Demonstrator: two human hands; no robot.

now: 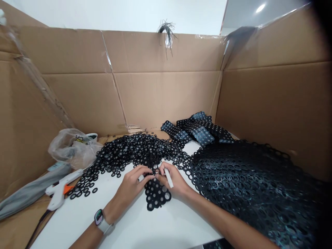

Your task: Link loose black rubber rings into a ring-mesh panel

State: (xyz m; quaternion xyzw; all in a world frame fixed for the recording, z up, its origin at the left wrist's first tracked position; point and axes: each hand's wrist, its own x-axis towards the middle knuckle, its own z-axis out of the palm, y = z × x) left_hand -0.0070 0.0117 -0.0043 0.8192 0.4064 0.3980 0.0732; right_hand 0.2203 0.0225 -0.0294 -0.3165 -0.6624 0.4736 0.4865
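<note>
A small black perforated sheet (157, 195) with round holes lies on the white table surface (145, 228) between my hands. My left hand (133, 185), with a smartwatch (100, 218) on its wrist, pinches the sheet's upper edge with closed fingers. My right hand (172, 180) is closed round a thin white stick (168, 177) and also touches the sheet's top. Just behind the hands lies a heap of loose black rings (129, 152).
A large pile of black perforated sheets (249, 186) fills the right side. Folded black pieces (199, 130) lie at the back. A white glue gun (61, 189), a grey umbrella (28, 192) and a plastic bag (72, 147) sit at left. Cardboard walls (166, 90) surround the table.
</note>
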